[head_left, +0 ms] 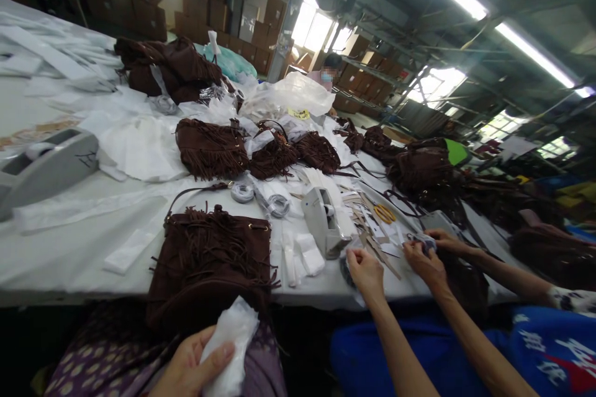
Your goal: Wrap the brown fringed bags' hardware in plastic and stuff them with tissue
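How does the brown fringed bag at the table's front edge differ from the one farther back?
The near bag hangs over the table's front edge; the far bag lies wholly on the tabletop. The near bag lies apart from other bags, its strap looped out behind it; the far bag has another fringed bag close at its right. Both are dark brown with long fringe.

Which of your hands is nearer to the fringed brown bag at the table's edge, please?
Left: the left hand, gripping white padding, is below the bag; the right hand is farther right, by the tape dispenser.
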Motion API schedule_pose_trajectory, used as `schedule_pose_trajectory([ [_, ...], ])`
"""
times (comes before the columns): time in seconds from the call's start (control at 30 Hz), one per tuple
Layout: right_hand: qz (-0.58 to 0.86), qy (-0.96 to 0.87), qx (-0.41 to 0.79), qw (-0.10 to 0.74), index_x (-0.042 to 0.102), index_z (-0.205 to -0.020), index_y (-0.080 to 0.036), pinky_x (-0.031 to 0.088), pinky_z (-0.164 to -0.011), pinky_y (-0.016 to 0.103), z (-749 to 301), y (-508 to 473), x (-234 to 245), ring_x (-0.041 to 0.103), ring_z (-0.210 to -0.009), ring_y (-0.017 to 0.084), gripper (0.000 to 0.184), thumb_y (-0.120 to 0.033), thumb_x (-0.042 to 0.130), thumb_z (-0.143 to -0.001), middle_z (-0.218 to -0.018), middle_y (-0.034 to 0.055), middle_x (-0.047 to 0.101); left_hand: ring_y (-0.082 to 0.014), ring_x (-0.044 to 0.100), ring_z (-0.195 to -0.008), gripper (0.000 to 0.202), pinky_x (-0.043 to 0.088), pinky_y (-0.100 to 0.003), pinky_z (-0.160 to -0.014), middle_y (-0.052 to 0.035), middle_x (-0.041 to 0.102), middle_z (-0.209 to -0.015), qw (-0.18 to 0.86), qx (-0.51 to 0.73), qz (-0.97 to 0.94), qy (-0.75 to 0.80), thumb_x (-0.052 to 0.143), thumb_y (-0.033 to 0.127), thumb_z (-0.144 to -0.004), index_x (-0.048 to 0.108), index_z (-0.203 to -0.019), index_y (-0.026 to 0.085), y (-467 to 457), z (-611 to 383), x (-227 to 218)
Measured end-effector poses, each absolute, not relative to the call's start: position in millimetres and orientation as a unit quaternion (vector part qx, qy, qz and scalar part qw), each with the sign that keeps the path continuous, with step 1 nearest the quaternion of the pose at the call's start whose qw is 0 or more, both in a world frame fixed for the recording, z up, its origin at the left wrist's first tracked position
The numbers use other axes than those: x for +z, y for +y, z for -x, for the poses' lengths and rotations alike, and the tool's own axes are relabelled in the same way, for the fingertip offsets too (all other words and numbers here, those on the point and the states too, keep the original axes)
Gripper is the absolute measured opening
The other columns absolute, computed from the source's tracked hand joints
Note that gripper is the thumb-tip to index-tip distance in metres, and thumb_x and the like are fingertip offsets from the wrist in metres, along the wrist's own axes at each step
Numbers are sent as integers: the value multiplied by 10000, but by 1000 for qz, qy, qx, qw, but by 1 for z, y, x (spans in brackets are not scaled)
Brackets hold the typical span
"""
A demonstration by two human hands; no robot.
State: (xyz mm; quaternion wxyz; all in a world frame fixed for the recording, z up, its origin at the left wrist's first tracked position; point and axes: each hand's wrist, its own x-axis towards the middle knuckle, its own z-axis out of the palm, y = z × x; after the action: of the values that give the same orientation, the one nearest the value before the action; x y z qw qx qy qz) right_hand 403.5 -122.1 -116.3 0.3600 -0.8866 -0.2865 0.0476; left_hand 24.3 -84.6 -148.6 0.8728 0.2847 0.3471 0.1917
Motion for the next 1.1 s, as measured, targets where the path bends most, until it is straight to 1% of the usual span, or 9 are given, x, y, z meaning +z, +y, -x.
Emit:
schedule_pose_trajectory([
  [0.1,902,-279,20,330,608,-565,-211,404,-718,382,-398,-130,-112,577,-683,265,221,-418,581,-636,-570,72,618,-71,427,-439,485,360,-166,-374,-17,565,-609,865,205,-296,349,774,517,-679,646,-888,99,-83,-26,-142],
  [0.2,893,-298,54,333,655,-708,-200,411,-710,373,-365,-138,-98,577,-711,264,276,-466,597,-665,-665,71,646,-91,470,-479,469,392,-172,-394,-23,574,-627,859,220,-321,334,746,520,-709,620,-871,99,-81,-29,-136],
  [0.27,841,-362,177,361,657,-767,-193,421,-649,324,-327,-141,-85,561,-677,223,311,-493,631,-692,-691,50,638,-96,488,-503,450,406,-170,-411,-31,586,-653,856,227,-328,329,741,507,-719,611,-861,101,-80,-32,-135],
  [0.37,720,-443,388,368,630,-743,-180,396,-572,258,-262,-144,-68,501,-616,153,301,-479,630,-778,-661,12,579,-100,496,-504,435,427,-183,-424,-20,579,-657,848,233,-341,333,739,498,-721,611,-867,109,-80,-35,-134],
  [0.5,629,-460,513,361,621,-758,-156,391,-571,223,-204,-139,-71,478,-617,118,293,-441,628,-826,-670,-3,565,-116,511,-510,423,453,-211,-445,-11,568,-654,822,241,-388,340,713,500,-744,609,-893,119,-83,-32,-133],
  [0.67,676,-466,472,321,638,-684,-138,407,-564,231,-188,-128,-91,513,-611,134,323,-432,623,-816,-645,13,599,-128,519,-530,413,463,-236,-489,-9,557,-685,801,230,-441,332,659,534,-775,587,-868,138,-85,-25,-130],
  [0.8,714,-466,424,305,638,-621,-142,374,-515,225,-183,-125,-96,508,-559,131,291,-392,664,-768,-588,5,597,-131,503,-546,417,403,-220,-502,-9,549,-667,743,232,-509,368,616,541,-807,615,-857,127,-83,-24,-127],
  [0.9,711,-445,437,325,625,-604,-147,372,-500,223,-179,-126,-101,509,-533,125,322,-427,685,-752,-564,1,595,-126,464,-587,410,349,-210,-514,-10,543,-667,697,269,-529,403,603,526,-824,644,-835,118,-80,-25,-128],
  [1.1,699,-374,459,401,563,-658,-173,321,-444,211,-173,-129,-104,425,-450,85,365,-489,740,-702,-514,-33,539,-91,395,-546,368,309,-200,-502,9,516,-652,779,313,-414,351,638,492,-819,633,-827,123,-82,-25,-129],
])
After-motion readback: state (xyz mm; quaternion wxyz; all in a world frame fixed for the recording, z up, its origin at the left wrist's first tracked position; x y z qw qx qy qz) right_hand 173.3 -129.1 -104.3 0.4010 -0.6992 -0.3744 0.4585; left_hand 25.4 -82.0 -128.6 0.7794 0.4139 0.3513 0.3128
